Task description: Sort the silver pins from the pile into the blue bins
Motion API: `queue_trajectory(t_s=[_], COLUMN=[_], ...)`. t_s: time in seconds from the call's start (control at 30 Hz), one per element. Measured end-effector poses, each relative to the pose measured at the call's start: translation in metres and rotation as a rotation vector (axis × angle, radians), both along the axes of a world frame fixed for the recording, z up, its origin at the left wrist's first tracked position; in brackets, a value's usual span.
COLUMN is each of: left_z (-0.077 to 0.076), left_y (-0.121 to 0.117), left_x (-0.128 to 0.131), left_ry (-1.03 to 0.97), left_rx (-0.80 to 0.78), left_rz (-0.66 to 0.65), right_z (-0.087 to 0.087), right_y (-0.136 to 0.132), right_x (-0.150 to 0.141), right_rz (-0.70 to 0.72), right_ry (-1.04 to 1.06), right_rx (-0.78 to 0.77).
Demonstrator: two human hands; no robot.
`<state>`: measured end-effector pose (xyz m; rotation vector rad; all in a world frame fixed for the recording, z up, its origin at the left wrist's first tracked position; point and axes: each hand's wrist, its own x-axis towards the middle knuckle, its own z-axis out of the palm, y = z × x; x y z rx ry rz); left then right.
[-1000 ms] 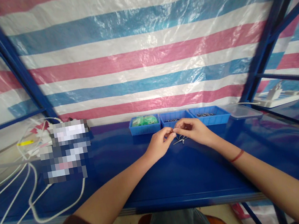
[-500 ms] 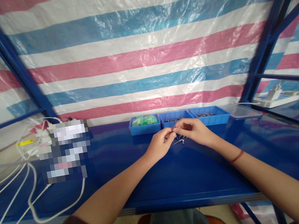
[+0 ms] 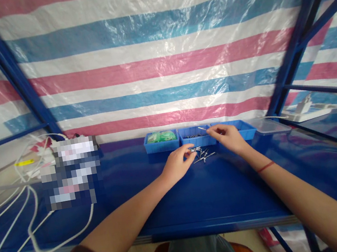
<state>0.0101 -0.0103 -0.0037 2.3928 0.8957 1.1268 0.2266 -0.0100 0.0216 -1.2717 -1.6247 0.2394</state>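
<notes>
My left hand (image 3: 177, 163) rests on the blue table (image 3: 200, 194) with its fingers pinched on a small dark metal part at its fingertips. My right hand (image 3: 229, 136) is lifted over the edge of the right blue bin (image 3: 247, 128) and pinches a thin metal pin that points up and left. A small heap of metal pins (image 3: 204, 154) lies on the table between the two hands. The middle blue bin (image 3: 195, 137) holds dark metal parts. The left blue bin (image 3: 161, 141) holds green bags.
A clear plastic lid or tray (image 3: 268, 126) lies right of the bins. White cables (image 3: 33, 210) and a blurred pile sit on the table's left. Blue frame posts stand at both sides, with a striped tarp behind. A chair edge shows below the table.
My hands were joined over the pin heap. Now the right hand has pulled away toward the right bin with a pin, and the left hand stays by the heap.
</notes>
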Motion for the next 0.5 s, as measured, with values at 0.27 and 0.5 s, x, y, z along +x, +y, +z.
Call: queue_trajectory(t_s=[0.27,0.5], left_z=[-0.001,-0.002], left_y=[-0.001,-0.001], left_x=[-0.001,0.000], left_ry=[0.303,0.394], left_rx=[0.181,0.231], left_rz=[-0.122,-0.102], right_z=[-0.008,-0.011], right_y=[0.010,0.015], right_x=[0.062,0.057], right_rz=[-0.662,-0.686], right_ry=[-0.101,-0.246], right_rx=[0.023,0.092])
